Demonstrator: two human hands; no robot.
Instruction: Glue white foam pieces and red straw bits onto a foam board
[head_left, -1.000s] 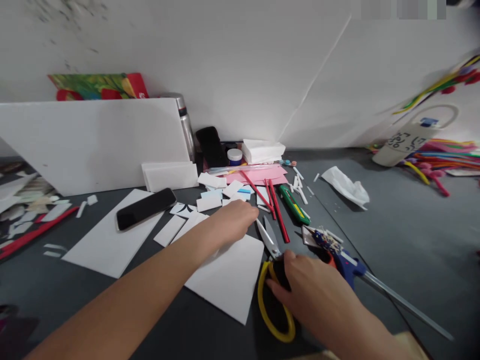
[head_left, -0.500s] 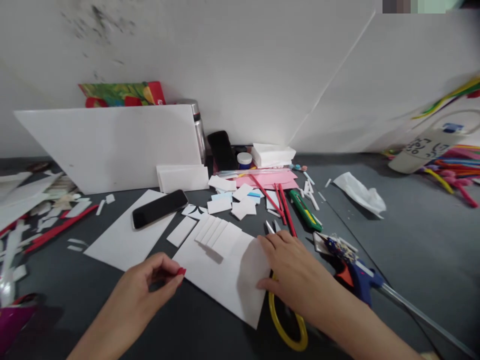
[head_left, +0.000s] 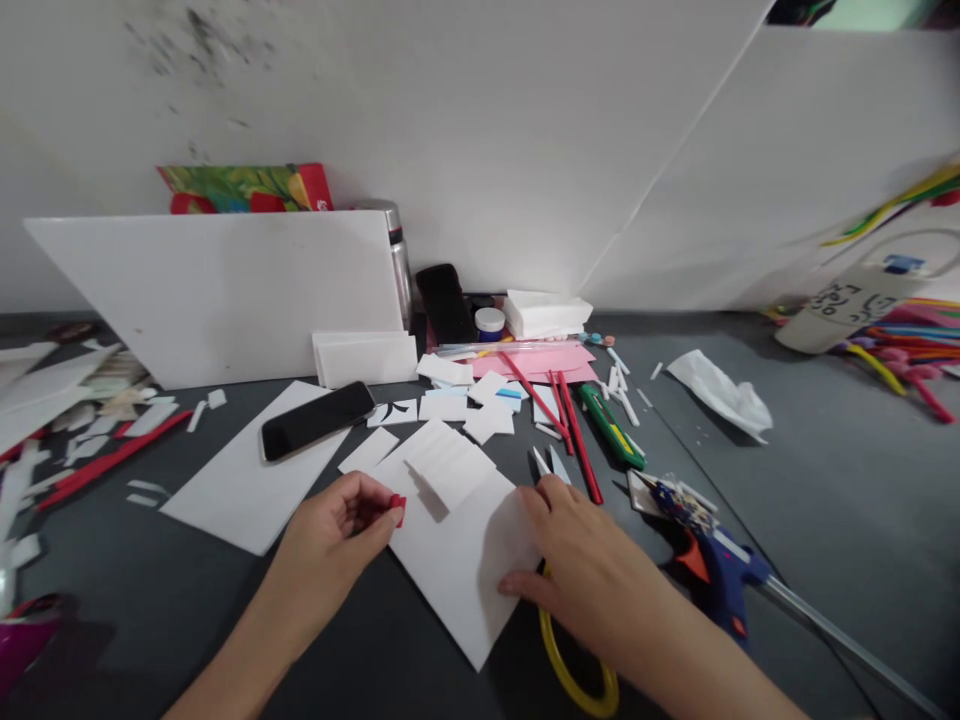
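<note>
Yellow-handled scissors (head_left: 555, 650) lie partly beneath a person's right hand (head_left: 566, 545) at a dark, crowded work table. The hand is spread, thumb on a white board (head_left: 457, 585) and fingers by its right edge; whether it pinches that edge or merely rests there cannot be told. The board lies flat between the hands and looks light and stiff, best taken by its edges.

The left hand (head_left: 341, 530) grasps a small red piece (head_left: 398, 508) between thumb and fingertips, just over the board's left edge. So small a scrap must weigh next to nothing; a fingertip pinch at one end suits it, though its softness is hard to judge.

Farther up the board sits a faintly ridged white piece (head_left: 454, 465), a shadow below its near edge. It appears thin and easily crushed, safer held by its sides than pressed from above.

Beyond, a phone (head_left: 318, 420) rests on a second white sheet (head_left: 232, 500), and a green cutter (head_left: 611, 425) lies beside red sticks (head_left: 581, 440). A large white panel (head_left: 225, 300) leans behind.
</note>
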